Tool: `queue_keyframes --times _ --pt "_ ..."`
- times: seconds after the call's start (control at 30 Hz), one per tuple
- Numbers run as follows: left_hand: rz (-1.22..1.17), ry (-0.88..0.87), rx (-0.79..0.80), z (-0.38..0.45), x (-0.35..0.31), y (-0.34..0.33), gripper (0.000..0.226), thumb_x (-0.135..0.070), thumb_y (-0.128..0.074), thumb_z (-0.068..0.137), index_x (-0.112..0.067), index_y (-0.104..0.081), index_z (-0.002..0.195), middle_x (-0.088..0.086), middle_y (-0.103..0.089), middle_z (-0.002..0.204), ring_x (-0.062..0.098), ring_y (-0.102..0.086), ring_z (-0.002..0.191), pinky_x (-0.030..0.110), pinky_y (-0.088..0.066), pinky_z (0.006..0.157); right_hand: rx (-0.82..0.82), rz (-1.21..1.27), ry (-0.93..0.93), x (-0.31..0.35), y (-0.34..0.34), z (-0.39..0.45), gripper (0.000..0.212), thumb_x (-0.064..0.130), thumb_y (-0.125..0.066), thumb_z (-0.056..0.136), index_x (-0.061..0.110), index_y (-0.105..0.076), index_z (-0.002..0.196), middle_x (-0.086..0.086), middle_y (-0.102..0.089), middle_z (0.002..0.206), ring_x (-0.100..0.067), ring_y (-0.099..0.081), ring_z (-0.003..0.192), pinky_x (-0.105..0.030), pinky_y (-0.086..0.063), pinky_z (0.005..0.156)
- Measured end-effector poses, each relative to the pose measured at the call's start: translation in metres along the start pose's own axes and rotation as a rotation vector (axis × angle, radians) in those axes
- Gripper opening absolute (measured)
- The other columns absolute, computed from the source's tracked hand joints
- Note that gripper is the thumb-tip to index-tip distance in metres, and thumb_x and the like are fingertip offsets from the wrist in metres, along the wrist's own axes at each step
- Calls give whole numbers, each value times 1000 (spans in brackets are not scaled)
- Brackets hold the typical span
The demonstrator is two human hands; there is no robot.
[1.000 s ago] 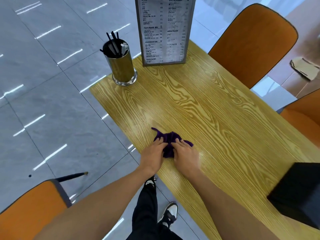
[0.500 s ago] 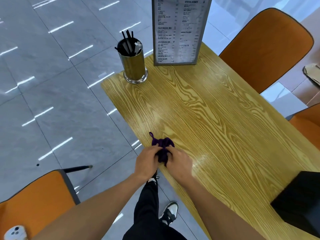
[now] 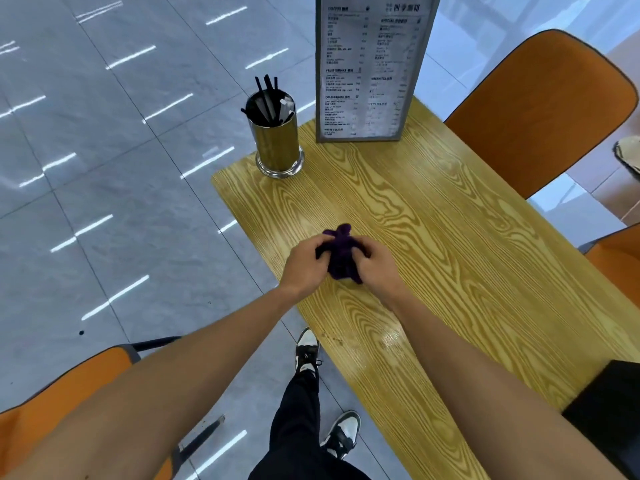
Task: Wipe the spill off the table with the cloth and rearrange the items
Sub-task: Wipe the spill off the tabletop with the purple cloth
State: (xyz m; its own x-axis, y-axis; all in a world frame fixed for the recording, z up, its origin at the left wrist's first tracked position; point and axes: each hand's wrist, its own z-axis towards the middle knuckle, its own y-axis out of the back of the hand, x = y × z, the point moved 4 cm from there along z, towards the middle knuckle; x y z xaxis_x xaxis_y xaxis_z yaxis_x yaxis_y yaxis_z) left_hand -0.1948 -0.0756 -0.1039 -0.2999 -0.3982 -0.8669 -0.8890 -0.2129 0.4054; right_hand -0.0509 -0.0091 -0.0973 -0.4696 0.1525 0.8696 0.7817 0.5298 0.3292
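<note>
The wooden worktop (image 3: 433,237) carries a straw holder (image 3: 276,140) and menu (image 3: 372,67) at its far end. Near the left edge, left hand (image 3: 304,265) and right hand (image 3: 377,268) both grip the bunched cloth (image 3: 341,254).

wooden table (image 3: 433,237) — straw holder (image 3: 277,143), menu stand (image 3: 370,71)
</note>
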Motion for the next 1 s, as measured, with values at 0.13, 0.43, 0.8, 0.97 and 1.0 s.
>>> queue_keyframes --times 0.13,0.43,0.8,0.97,1.0 --pt "115 -20 -57 21 1 19 36 -2 -52 95 -16 -68 123 3 -72 114 22 -68 102 44 -57 90 42 -156 69 10 -9 34 38 8 -50 99 17 -60 134 -3 -69 122 -18 -64 111 -34 -53 96" --pt "408 26 63 -15 57 8 45 -6 -66 91 -16 -64 134 7 -64 135 23 -54 133 37 -48 105 323 -847 179 -33 -43 12 48 22 -49 103 25 -46 150 0 -43 156 -25 -40 137 -42 -45 107" --pt "462 1 98 -105 67 -33 39 -10 -63 94 -24 -66 131 -3 -66 130 19 -54 126 31 -47 99 268 -858 161 -76 -34 -88 42 27 -42 103 28 -53 144 2 -45 156 -25 -41 140 -40 -48 101" --pt "352 16 65 -146 73 -55 39 -4 -61 92 -20 -68 127 -2 -69 121 19 -61 115 34 -51 97 186 -733 149 -92 -37 -132 39 21 -43 103 23 -58 139 0 -53 149 -27 -45 131 -39 -46 101" --pt "296 43 57 -152 76 -58 39 -3 -59 92 -20 -69 126 -1 -69 121 19 -62 113 35 -51 97 165 -695 135 -96 -38 -140 39 20 -43 103 23 -59 138 2 -54 148 -28 -46 128 -39 -48 97"
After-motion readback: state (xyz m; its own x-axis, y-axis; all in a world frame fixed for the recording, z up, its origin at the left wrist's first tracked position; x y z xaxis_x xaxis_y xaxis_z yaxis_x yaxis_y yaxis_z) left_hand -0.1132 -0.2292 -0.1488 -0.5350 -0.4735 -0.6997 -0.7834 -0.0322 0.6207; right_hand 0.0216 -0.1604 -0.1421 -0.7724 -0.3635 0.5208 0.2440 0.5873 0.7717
